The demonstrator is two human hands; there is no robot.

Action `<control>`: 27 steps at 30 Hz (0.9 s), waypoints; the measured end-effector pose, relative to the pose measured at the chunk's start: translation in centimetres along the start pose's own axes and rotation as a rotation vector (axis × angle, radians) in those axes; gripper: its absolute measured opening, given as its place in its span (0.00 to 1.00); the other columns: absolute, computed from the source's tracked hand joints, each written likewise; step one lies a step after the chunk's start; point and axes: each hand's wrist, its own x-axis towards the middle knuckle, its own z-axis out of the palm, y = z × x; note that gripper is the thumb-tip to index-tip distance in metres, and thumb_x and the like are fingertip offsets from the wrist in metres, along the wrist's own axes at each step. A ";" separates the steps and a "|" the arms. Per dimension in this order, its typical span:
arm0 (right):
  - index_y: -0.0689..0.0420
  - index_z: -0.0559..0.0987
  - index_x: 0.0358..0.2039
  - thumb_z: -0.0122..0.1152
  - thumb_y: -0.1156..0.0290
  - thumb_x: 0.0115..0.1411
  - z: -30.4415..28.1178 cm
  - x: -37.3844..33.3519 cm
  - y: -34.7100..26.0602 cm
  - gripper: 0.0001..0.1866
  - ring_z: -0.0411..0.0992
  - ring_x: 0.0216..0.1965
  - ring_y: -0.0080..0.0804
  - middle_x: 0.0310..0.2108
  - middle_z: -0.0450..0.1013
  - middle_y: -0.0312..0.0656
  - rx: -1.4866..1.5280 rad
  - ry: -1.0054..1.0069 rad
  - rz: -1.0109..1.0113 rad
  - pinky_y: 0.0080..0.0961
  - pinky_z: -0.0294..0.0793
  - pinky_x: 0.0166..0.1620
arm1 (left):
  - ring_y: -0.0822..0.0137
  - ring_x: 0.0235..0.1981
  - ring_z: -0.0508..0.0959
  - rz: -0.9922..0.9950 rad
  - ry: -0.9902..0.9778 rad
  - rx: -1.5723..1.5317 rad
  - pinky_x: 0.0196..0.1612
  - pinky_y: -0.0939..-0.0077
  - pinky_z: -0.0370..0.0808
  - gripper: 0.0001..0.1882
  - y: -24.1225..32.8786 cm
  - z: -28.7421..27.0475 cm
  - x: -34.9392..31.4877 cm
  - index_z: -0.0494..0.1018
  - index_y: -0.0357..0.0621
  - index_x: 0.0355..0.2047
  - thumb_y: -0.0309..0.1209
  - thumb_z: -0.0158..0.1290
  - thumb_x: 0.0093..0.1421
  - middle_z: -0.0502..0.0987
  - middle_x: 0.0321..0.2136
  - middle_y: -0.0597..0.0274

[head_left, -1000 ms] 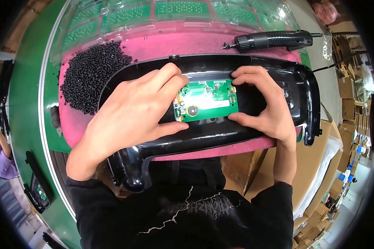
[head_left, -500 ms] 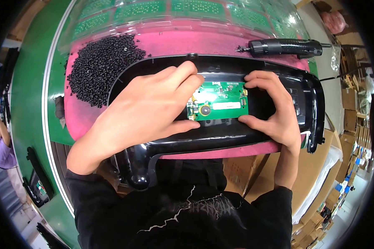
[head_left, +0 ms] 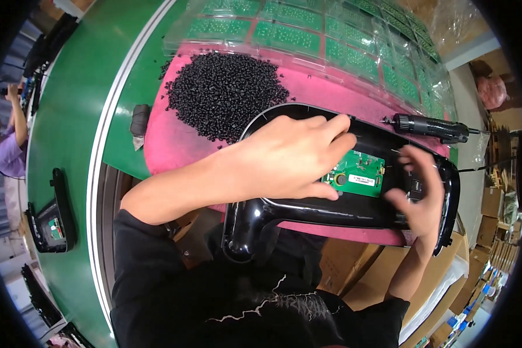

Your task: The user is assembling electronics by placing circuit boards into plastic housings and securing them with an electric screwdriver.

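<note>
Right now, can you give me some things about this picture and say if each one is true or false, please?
1. The green circuit board is inside the black plastic shell. True.
2. The small black pieces are lined up in a neat row. False: they lie in a loose heap on the pink mat.
3. The left hand is at the board's left end. True.
4. The right hand is holding the electric screwdriver. False: that hand is open and holds nothing; the screwdriver lies on the far side of the shell.
</note>
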 end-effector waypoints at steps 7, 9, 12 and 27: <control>0.52 0.67 0.65 0.57 0.64 0.68 -10.5 1.6 9.9 0.26 0.68 0.46 0.27 0.55 0.68 0.42 -0.268 0.495 0.304 0.23 0.68 0.50 | 0.50 0.37 0.79 -0.207 0.324 0.055 0.39 0.62 0.76 0.14 -5.6 -4.2 0.2 0.77 0.33 0.37 0.26 0.64 0.51 0.78 0.34 0.50; 0.50 0.67 0.65 0.56 0.62 0.69 -11.6 3.7 10.9 0.25 0.68 0.48 0.27 0.56 0.67 0.42 -0.160 0.345 0.392 0.24 0.69 0.51 | 0.49 0.41 0.78 -0.131 0.259 0.113 0.47 0.60 0.75 0.17 -7.7 -4.0 -0.5 0.78 0.34 0.40 0.24 0.64 0.49 0.79 0.36 0.51; 0.55 0.67 0.61 0.61 0.64 0.66 -9.6 6.8 8.4 0.26 0.72 0.44 0.26 0.52 0.69 0.44 -0.022 0.328 0.423 0.19 0.73 0.44 | 0.49 0.44 0.78 -0.116 0.170 0.099 0.50 0.60 0.74 0.16 -8.5 -2.9 -0.8 0.78 0.34 0.39 0.23 0.63 0.48 0.79 0.37 0.51; 0.56 0.72 0.42 0.61 0.61 0.65 -0.3 10.6 -2.7 0.13 0.68 0.32 0.26 0.29 0.69 0.33 1.290 0.416 -0.279 0.35 0.72 0.48 | 0.48 0.34 0.80 -0.150 0.215 0.069 0.39 0.62 0.77 0.07 -8.8 -3.6 0.3 0.79 0.33 0.33 0.21 0.59 0.52 0.79 0.30 0.48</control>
